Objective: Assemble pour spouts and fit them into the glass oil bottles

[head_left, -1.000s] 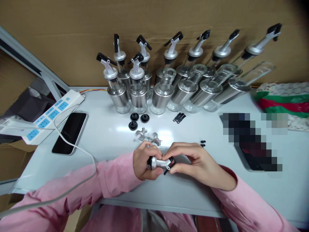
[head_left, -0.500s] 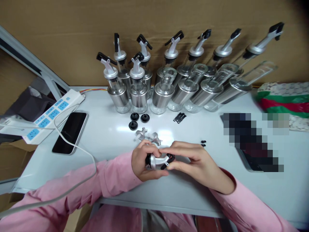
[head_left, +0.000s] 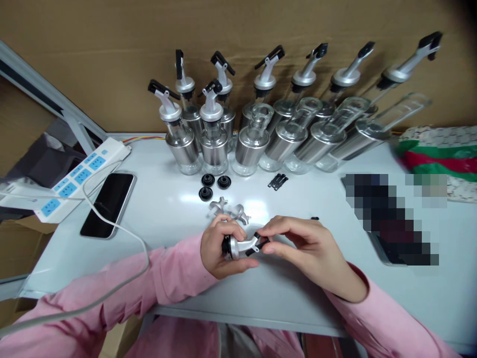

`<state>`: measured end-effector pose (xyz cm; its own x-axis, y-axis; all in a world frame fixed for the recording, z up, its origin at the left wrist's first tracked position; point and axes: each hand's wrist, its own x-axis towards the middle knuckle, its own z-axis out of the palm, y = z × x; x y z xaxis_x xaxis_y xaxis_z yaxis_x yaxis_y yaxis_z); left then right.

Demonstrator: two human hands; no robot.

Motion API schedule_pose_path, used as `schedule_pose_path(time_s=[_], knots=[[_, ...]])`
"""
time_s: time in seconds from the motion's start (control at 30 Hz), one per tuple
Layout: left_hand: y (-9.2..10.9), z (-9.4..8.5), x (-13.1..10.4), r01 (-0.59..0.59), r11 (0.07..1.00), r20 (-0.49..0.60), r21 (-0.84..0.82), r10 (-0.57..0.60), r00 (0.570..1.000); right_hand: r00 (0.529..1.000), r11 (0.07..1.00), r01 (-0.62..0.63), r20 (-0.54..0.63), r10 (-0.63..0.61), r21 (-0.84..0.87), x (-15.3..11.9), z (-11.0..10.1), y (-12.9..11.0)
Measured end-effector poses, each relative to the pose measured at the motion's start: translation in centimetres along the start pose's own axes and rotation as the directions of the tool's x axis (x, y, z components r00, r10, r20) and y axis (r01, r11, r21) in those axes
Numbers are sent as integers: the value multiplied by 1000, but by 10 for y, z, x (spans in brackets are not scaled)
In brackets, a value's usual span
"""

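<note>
My left hand [head_left: 215,249] is closed around the black stopper end of a silver bottle pourer [head_left: 242,247], which lies sideways with its spout to the right. At the spout's tip, the thumb and forefinger of my right hand [head_left: 316,253] pinch the end of its black flip lever [head_left: 255,248]. Just beyond my left hand lie two loose silver pourer spouts [head_left: 240,214]. Three round black stoppers [head_left: 224,182] sit behind those. Several thin black levers [head_left: 278,181] are bunched to the right, and a small black part [head_left: 315,218] shows past my right hand.
Steel-and-glass bottles [head_left: 215,150] stand in two rows at the back, some with pourers, some open-necked. A power strip [head_left: 74,179], a phone [head_left: 108,205] and a white cable [head_left: 115,224] are at left. A partly blurred phone-like device [head_left: 387,256] and patterned bag [head_left: 439,159] are at right.
My right hand has shifted slightly right, and its fingers have drawn back from the spout to the lever's end. The lever has changed its angle. My left hand keeps its hold.
</note>
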<state>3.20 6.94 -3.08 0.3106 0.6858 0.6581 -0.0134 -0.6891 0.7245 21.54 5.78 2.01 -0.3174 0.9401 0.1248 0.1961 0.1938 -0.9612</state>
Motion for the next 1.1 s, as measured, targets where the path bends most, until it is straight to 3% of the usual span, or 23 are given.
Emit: schedule_pose_path(time_s=[0.13,0.27,0.6,0.73,1.1], knots=[[-3,-2,1,-19,999,6,-32,19,1000,994,994,105,-29,-105,24,0,-3,2],[-4,-3,1,-28,1000,19,-11,28,999,993,993,116,1,-116,37,0,-3,1],[-1,-2,4,-44,999,26,14,44,999,1000,997,-10,29,8,73,4,-2,-6],[0,-1,6,-45,999,23,13,44,999,995,984,-64,84,50,169,4,-1,-7],[-1,0,4,-37,998,26,43,36,999,965,914,-262,80,249,309,1,3,0]])
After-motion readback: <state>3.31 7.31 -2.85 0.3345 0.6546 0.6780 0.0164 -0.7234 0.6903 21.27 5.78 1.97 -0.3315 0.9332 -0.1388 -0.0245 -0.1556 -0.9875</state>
